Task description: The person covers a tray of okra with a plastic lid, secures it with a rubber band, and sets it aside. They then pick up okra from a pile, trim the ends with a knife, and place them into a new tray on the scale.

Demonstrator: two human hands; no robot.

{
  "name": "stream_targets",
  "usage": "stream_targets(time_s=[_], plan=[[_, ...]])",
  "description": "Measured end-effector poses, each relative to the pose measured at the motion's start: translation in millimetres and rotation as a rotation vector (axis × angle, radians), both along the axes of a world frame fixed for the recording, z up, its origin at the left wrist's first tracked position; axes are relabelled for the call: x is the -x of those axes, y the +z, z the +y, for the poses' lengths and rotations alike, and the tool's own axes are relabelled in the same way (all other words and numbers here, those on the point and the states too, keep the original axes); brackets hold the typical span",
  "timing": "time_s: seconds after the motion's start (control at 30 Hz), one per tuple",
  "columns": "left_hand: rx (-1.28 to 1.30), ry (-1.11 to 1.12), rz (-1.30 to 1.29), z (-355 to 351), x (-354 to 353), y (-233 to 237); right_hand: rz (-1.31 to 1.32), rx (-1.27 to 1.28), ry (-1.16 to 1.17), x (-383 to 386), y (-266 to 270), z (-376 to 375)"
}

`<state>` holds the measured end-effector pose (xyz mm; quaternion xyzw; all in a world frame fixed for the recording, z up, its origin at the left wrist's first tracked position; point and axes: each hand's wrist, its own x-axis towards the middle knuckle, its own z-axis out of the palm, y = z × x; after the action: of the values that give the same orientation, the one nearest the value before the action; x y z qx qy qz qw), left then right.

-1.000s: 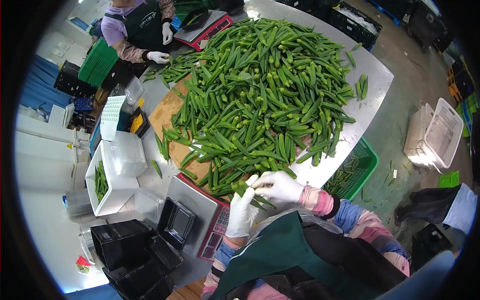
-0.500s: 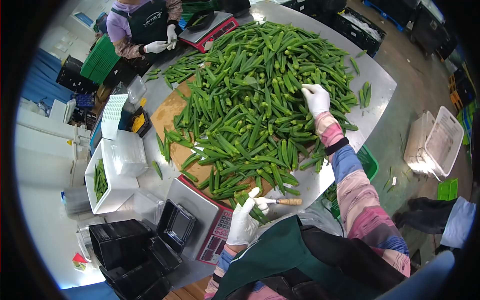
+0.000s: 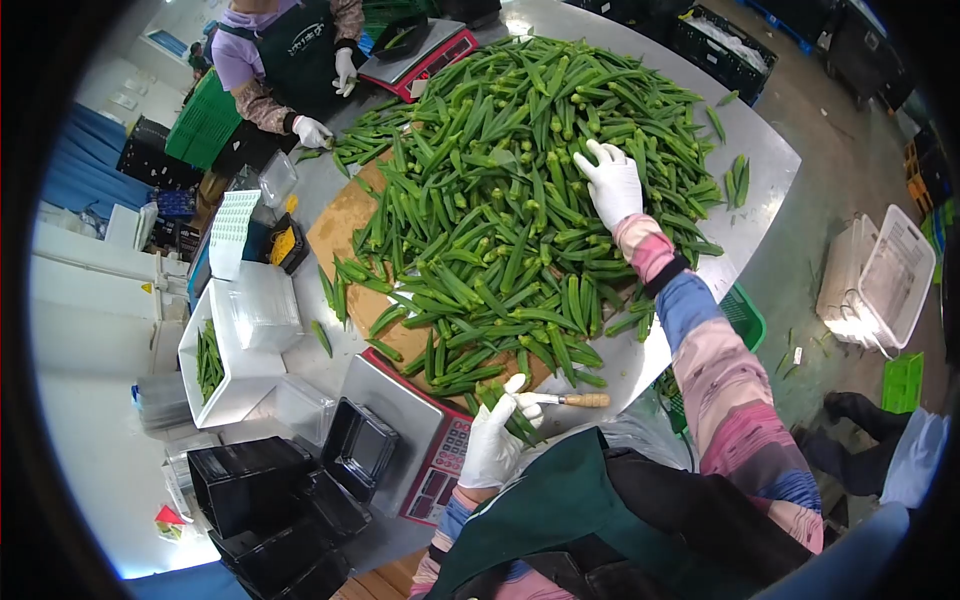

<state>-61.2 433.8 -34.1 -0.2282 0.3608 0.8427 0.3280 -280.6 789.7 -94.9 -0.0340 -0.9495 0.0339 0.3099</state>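
A large heap of green okra (image 3: 500, 210) covers the metal table. My right hand (image 3: 611, 183), in a white glove, rests over the right side of the heap with its fingers spread, touching the pods. Near the table's front edge my left hand (image 3: 490, 440), also gloved in white, is closed around a few okra pods (image 3: 521, 425). A tool with a wooden handle (image 3: 585, 400) lies beside the left hand, its metal end against the glove. Left of that hand is a red and silver scale (image 3: 400, 420) with a black tray (image 3: 358, 449) on it.
A co-worker's gloved hands (image 3: 313, 132) are at the far left, near another scale (image 3: 425, 55). A white bin (image 3: 235, 385) holds some okra. Black trays (image 3: 245, 480) are stacked at the lower left. A green basket (image 3: 743, 320) stands beside the table's right edge.
My right hand has moved left and slightly up over the heap, and its fingers have spread. One of the co-worker's hands has moved down to the okra at the table's edge.
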Motion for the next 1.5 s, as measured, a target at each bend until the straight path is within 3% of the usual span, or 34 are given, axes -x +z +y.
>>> stream_targets(time_s=[0.07, 0.13, 0.2, 0.27, 0.33, 0.43, 0.57, 0.83, 0.97, 1.1, 1.13, 1.2, 1.23, 1.37, 1.5], plan=[[0.004, 0.016, -0.021, -1, -1, 5, -0.031, -0.044, 0.079, 12, -8, 11], [-0.005, 0.03, -0.018, -3, -1, 4, -0.033, 0.123, 0.124, 9, 14, 14], [-0.023, 0.046, -0.018, -5, -2, -1, 0.188, 0.649, 0.093, 4, 26, 18], [-0.043, 0.061, -0.024, -7, -3, -8, 0.195, 1.282, 0.142, -17, 57, 24], [-0.004, 0.049, -0.029, -6, -1, -5, 0.115, 1.577, 0.189, -39, 70, 35], [0.005, 0.022, -0.017, -5, 1, -6, 0.11, 1.834, 0.252, -63, 64, 40], [-0.029, 0.01, -0.029, -4, 3, -1, 0.058, 1.965, 0.263, -89, 58, 36], [-0.08, -0.004, -0.02, -7, 11, 12, -0.164, 1.421, 0.146, -116, 77, -14], [-0.075, 0.004, 0.06, 3, 23, 17, -0.576, 1.234, 0.288, -140, 95, -81], [-0.098, -0.16, 0.165, 15, 23, 21, -0.625, 0.83, 0.565, -156, 75, -145], [0.068, -0.207, 0.156, 19, 21, 23, -0.71, 0.754, 0.572, -153, 77, -152], [0.074, -0.211, 0.101, 16, 16, 21, -0.863, 0.99, 0.521, -132, 86, -144], [0.074, -0.175, 0.09, 13, 14, 23, -0.774, 1.028, 0.437, -118, 74, -139], [0.035, -0.063, 0.042, 7, 9, 28, -0.234, 0.715, 0.086, -50, 28, -97], [0.028, -0.028, 0.012, 8, 7, 24, -0.274, 0.724, -0.124, -3, 17, -75]])
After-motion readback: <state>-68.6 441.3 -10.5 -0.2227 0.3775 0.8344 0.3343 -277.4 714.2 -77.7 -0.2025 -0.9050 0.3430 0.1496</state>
